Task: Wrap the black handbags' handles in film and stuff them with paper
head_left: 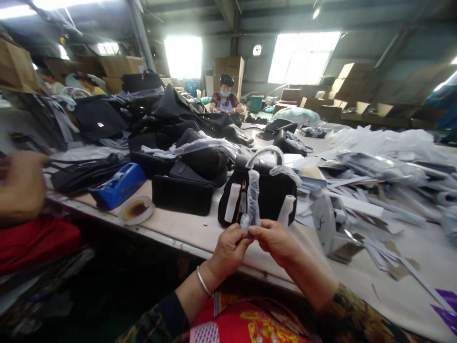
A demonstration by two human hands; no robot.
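Nearest is the red patterned cloth on the person's lap. On the pale table stands the black bag, upright close to the front edge, probably so that both hands can reach it easily. The left hand and right hand pinch together the lower end of the wrapped strap, perhaps to hold it steady. The bag looks dark, with arched, covered handle and small gold zip.
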